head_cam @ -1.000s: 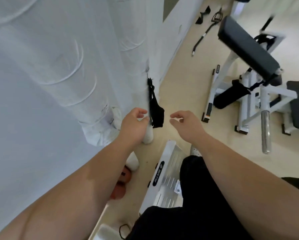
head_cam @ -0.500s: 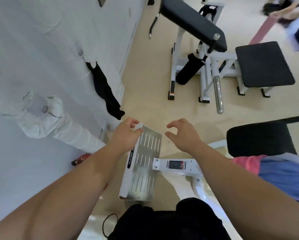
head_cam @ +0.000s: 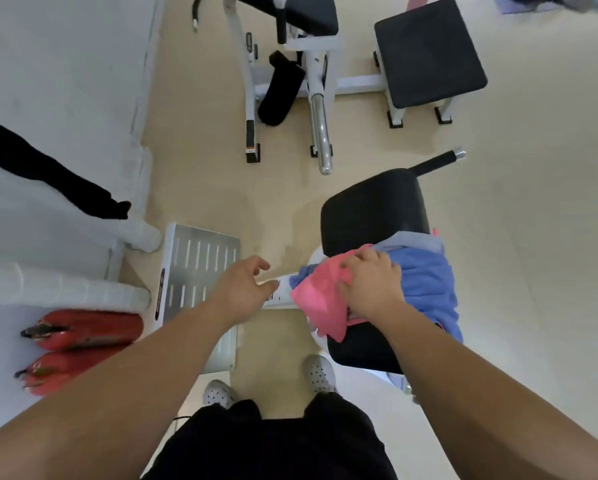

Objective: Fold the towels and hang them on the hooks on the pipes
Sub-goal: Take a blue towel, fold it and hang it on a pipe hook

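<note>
A pink towel (head_cam: 320,296) and a blue towel (head_cam: 429,285) lie bunched on the black padded seat (head_cam: 373,209) of a gym machine at centre right. My right hand (head_cam: 370,282) rests on top of the pink towel with its fingers curled into the cloth. My left hand (head_cam: 245,285) hovers just left of the towels, fingers apart and holding nothing. A black towel (head_cam: 44,168) hangs against the white wrapped pipe (head_cam: 58,289) area on the left wall; its hook is out of view.
Two red fire extinguishers (head_cam: 83,344) lie at the lower left by the wall. A metal footplate (head_cam: 197,271) sits below my left hand. A white-framed bench machine (head_cam: 290,64) and a black seat (head_cam: 429,53) stand further ahead on the beige floor.
My view has swung from the wall and hanging black towel down to the seat. My right hand moved right onto the pink towel; my left hand left the black towel and followed.
</note>
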The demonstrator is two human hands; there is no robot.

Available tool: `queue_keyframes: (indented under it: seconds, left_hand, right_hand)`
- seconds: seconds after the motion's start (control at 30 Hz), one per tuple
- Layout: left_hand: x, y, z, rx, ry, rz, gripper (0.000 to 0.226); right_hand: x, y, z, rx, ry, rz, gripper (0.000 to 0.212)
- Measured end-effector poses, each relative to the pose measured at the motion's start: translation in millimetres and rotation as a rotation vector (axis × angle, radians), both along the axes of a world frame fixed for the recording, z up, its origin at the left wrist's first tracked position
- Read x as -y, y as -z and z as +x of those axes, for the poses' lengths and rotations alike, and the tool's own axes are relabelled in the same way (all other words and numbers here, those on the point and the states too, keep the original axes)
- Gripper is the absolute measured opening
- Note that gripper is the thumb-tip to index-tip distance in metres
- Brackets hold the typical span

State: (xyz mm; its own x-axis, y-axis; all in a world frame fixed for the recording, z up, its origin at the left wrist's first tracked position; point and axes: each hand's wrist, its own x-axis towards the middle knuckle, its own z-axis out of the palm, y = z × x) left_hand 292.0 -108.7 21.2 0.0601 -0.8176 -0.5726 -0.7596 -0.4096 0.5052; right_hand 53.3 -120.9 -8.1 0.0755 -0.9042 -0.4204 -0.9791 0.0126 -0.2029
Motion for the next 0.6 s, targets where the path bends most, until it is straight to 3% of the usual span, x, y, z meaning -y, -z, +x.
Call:
queue_keyframes:
  seconds: [0.23, 0.3, 0.43, 0.6]
  left_hand:
    - [3, 41, -84, -0.031, 0.211, 0.114, 0.051]
    - [3, 52, -103, -0.068, 0.317, 0.148, 0.054]
    - [-3, 70, -136, -0.155, 0.549, 0.11, 0.053]
    - [-11, 91, -159, -0.247, 0.518, -0.015, 0.033]
  right_hand:
    - [-38, 39, -85, -0.086, -0.07, 0.03, 0.068]
    - [-49, 50, -96, -0.07, -0.121, 0.02, 0.062]
    - [-58, 70, -110, 0.108, -0.063, -0.165, 0.021]
    - [-57, 73, -111, 0.245, 0.011, -0.283, 0.03]
